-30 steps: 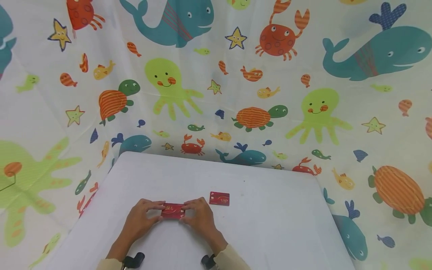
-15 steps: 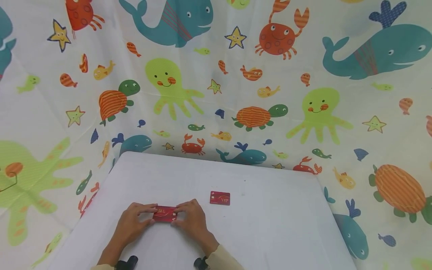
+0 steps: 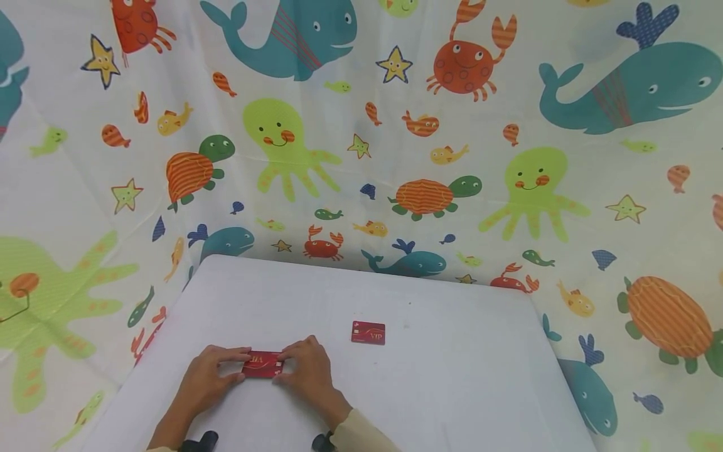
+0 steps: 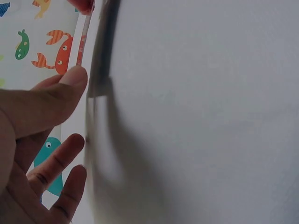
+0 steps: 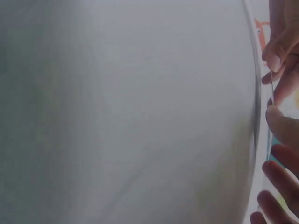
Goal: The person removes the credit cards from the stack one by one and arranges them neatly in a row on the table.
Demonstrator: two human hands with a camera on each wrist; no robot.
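A red VIP card (image 3: pixel 263 370), its lettering upside down, is held between my two hands left of the middle of the white table. My left hand (image 3: pixel 205 380) pinches its left end between thumb and fingers. At the right end, my right hand (image 3: pixel 310 375) grips it the same way. From the left wrist, the card (image 4: pixel 82 46) appears edge-on beyond the thumb, and the other left fingers (image 4: pixel 60 161) are spread. The right wrist view gives only a thin edge of it between both hands. Whether the card touches the table cannot be told.
A second red VIP card (image 3: pixel 368 333), lettering upright, lies flat to the right of the hands and farther back. The white tabletop (image 3: pixel 452 376) ends at a back edge against a hanging cloth (image 3: pixel 339 182) printed with sea animals.
Both hands have moved left and a little toward the person, bringing the pinched card along. The second card has stayed in place.
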